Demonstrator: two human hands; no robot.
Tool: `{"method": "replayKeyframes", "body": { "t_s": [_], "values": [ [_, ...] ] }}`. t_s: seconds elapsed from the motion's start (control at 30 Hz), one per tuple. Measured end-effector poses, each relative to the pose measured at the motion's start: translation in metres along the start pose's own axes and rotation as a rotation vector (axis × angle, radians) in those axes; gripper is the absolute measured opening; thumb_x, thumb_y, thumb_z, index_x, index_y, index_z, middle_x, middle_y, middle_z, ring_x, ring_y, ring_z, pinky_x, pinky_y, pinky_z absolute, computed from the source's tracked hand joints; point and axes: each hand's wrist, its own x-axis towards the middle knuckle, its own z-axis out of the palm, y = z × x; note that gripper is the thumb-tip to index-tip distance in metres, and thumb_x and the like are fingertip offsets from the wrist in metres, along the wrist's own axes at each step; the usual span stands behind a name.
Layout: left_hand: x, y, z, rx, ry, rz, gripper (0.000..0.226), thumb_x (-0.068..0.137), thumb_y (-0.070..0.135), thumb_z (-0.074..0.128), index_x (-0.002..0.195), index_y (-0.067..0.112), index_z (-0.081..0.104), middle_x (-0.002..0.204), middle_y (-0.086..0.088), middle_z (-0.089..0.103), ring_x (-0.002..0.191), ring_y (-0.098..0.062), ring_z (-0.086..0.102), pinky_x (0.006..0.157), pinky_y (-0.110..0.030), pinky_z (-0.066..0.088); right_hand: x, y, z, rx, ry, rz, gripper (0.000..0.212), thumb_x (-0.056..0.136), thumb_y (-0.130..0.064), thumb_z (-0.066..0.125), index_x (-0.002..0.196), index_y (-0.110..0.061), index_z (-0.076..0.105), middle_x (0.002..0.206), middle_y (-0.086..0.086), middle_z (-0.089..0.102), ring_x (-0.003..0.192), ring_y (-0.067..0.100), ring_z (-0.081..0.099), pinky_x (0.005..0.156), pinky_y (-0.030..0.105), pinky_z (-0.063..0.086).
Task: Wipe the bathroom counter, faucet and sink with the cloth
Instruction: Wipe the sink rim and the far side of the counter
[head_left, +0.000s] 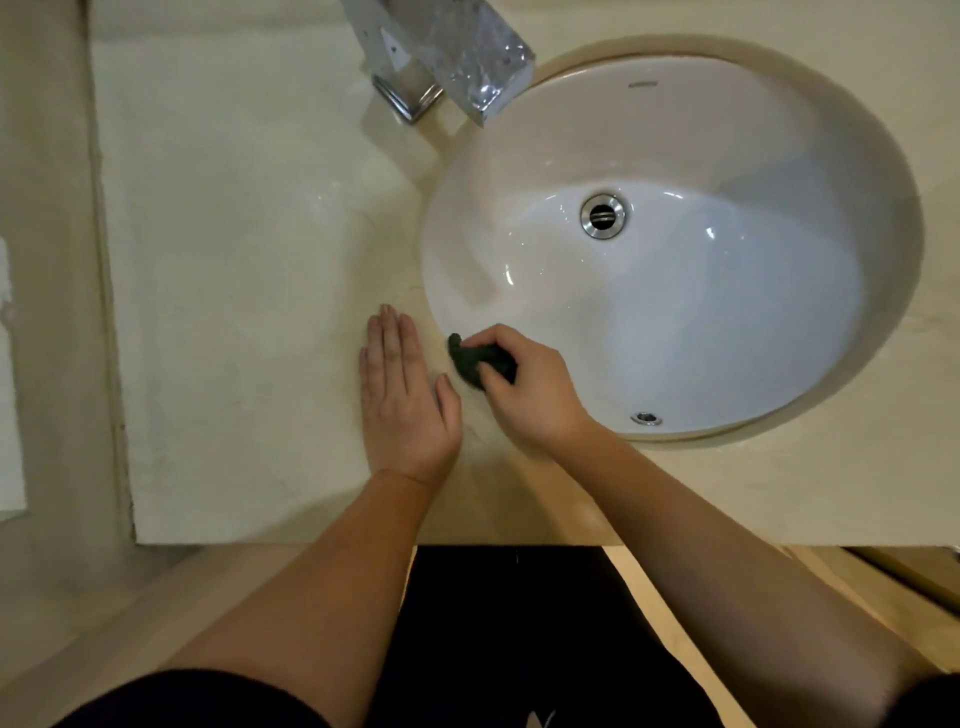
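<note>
Count: one table (234, 260), pale, stone-look, glossy. One sink (779, 130), round, white, set below the table surface. One faucet (467, 57), chrome and square-bodied, at the far edge, spout angled over the basin's far-left rim. One drain (602, 215), metal ring, near the basin's middle. One small metal overflow fitting (645, 418) on the near wall of the basin. One cloth (470, 361), dark, bunched small. Two hands, both bare, forearms bare.

Cloth sits at the near-left rim of the sink, right where the basin edge meets the table.

Right hand (524, 395): fingers curled over the cloth and gripping it, knuckles up, thumb on the near side, pressing it against the rim. Forearm runs in from the lower right, crossing the table's front edge.

Left hand (402, 395): palm down, flat on the table, fingers straight and close together, pointing away from the body. Thumb held out toward the right, its tip just beside the cloth; whether they touch, cannot tell. Hand lies just left of the sink rim, holding nothing. Forearm comes up from the lower left.

Dark clothing (493, 649) shows below the table's front edge
</note>
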Motion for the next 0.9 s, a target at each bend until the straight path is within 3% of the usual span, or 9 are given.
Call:
{"method": "replayKeyframes", "body": {
  "t_s": [0.17,0.33,0.47,0.73,0.9],
  "values": [
    [0.0,-0.002,0.001,-0.019,0.025,0.014,0.058,0.093,0.02,0.03,0.146,-0.005,0.028,0.154,-0.02,0.024,0.145,-0.031,0.017,0.119,-0.044,0.016,-0.023,0.024,-0.036,-0.068,-0.139,-0.001,0.031,0.081,-0.001,0.059,0.1,-0.024,0.067,0.088,-0.015,0.063,0.079,0.004,0.056,0.071,0.01,0.042],
    [0.001,-0.003,0.001,-0.027,0.015,0.024,0.059,0.092,0.019,0.031,0.144,-0.007,0.03,0.153,-0.022,0.027,0.144,-0.033,0.019,0.117,-0.047,0.02,0.006,0.003,0.002,0.014,0.037,-0.046,0.022,0.082,-0.003,0.06,0.096,-0.019,0.066,0.087,-0.014,0.064,0.081,0.002,0.058,0.075,0.013,0.046],
    [0.0,-0.003,0.001,-0.031,0.021,0.029,0.059,0.092,0.02,0.031,0.144,-0.006,0.03,0.153,-0.021,0.027,0.145,-0.032,0.019,0.118,-0.045,0.019,0.053,-0.023,0.022,0.079,0.183,-0.092,0.026,0.078,0.002,0.056,0.094,-0.016,0.067,0.088,-0.015,0.063,0.083,-0.001,0.055,0.075,0.004,0.041],
    [0.0,-0.003,0.001,-0.028,0.035,0.04,0.058,0.092,0.018,0.034,0.144,-0.006,0.03,0.153,-0.02,0.027,0.145,-0.031,0.019,0.118,-0.046,0.02,-0.006,0.013,-0.026,-0.025,-0.126,-0.072,0.033,0.077,0.007,0.055,0.093,-0.018,0.069,0.088,-0.015,0.065,0.081,-0.004,0.059,0.074,0.008,0.042],
    [-0.001,-0.003,0.001,-0.033,0.025,0.029,0.059,0.092,0.019,0.034,0.144,-0.006,0.03,0.153,-0.02,0.027,0.145,-0.031,0.019,0.118,-0.046,0.02,0.013,-0.007,-0.001,-0.031,0.019,-0.106,0.026,0.08,0.0,0.059,0.095,-0.019,0.069,0.088,-0.015,0.066,0.083,0.004,0.061,0.076,0.013,0.046]
  ]
}}
